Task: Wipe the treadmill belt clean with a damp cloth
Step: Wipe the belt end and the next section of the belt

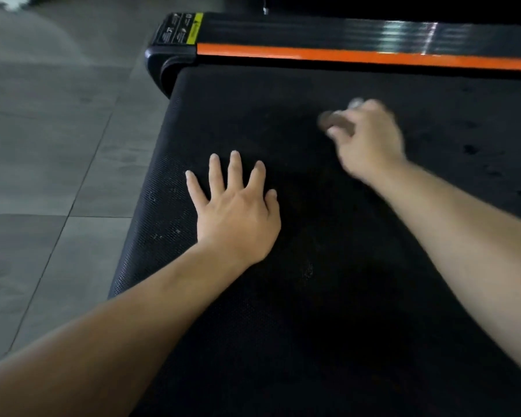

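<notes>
The black belt [328,236] fills the centre and right of the frame, its left edge meeting grey floor [42,145], an orange strip [343,57] bounding the top. The left hand [238,215] lies flat, fingers spread. The blurred right hand [370,139] seems to pinch a small brownish cloth [333,121] at upper centre.

Bare forearms, sleeveless (to frame edge), unadorned hands [238,212]

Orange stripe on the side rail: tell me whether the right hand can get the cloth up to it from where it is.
Probably yes. The right hand grips the cloth on the belt, and only bare belt lies between it and the orange stripe.
</notes>
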Demonstrator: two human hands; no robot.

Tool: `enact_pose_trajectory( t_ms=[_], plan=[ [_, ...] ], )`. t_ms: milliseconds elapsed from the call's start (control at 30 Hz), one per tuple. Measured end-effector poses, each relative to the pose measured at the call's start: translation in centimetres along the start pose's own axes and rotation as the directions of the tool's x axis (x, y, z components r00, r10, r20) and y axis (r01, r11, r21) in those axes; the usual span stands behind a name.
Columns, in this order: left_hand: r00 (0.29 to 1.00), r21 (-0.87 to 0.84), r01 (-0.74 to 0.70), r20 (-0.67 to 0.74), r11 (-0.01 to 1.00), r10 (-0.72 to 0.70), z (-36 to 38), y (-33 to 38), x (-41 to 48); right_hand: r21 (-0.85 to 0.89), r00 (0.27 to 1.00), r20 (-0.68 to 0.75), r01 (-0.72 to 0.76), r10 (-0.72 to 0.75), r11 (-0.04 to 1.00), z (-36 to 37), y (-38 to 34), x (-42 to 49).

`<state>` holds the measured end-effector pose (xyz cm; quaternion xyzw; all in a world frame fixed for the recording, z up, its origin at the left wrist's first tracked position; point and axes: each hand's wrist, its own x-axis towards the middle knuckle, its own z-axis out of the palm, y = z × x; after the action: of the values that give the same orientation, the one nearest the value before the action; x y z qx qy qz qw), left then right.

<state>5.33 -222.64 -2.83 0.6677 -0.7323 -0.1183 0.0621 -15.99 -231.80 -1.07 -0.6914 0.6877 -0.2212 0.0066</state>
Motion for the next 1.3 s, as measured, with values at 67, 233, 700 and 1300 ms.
enact_pose_trajectory(
  t_ms=[67, 233, 700, 1300],
  plan=[
    [0.999, -0.041, 0.046, -0.008, 0.998, -0.046, -0.1, 1.2, 0.8, 0.116, 0.964, 0.089, 0.239, -0.250, 0.964, 0.8, -2.2, -3.1],
    [0.999, 0.023, 0.023, -0.030, 0.999, -0.022, 1.0, 2.6, 1.7, -0.027, 0.999, 0.040, 0.032, -0.031, 0.999, -0.7, 2.3, 3.9],
    [0.998, 0.069, 0.016, -0.059, 0.997, -0.011, 1.5, 2.7, 1.8, 0.022, 0.999, 0.023, 0.027, -0.028, 0.999, 2.9, -0.3, 8.2],
    [0.998, 0.048, 0.006, -0.056, 0.999, -0.003, 1.6, 2.7, 1.8, -0.047, 0.998, 0.017, -0.055, 0.056, 0.997, 2.2, 2.6, 11.9]
  ],
)
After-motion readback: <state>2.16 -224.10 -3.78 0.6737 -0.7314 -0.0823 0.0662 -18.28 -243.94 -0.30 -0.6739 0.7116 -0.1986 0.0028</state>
